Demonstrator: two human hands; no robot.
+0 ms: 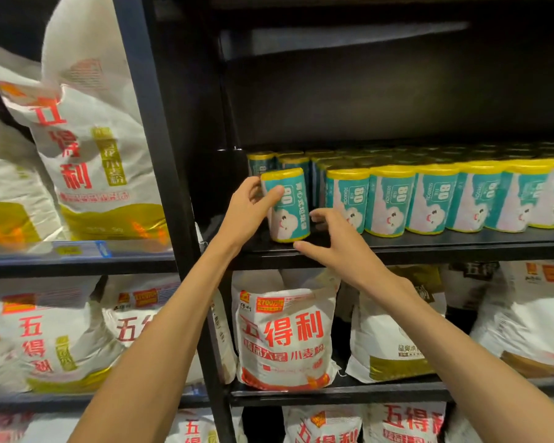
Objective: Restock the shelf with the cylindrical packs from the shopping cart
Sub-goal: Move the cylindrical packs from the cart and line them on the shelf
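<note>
Teal-and-yellow film wraps the cylindrical pack [287,204] we are seating at the left end of the front row on the shelf [397,246], slightly tilted, just beside its neighbours [429,199]. Our left hand [248,209] curls round its upper left side, thumb across the label. Our right hand [336,241] hovers spread near its base, holding nothing. We judge it light, a little squashy and slick, so we would grip mid-body.
</note>
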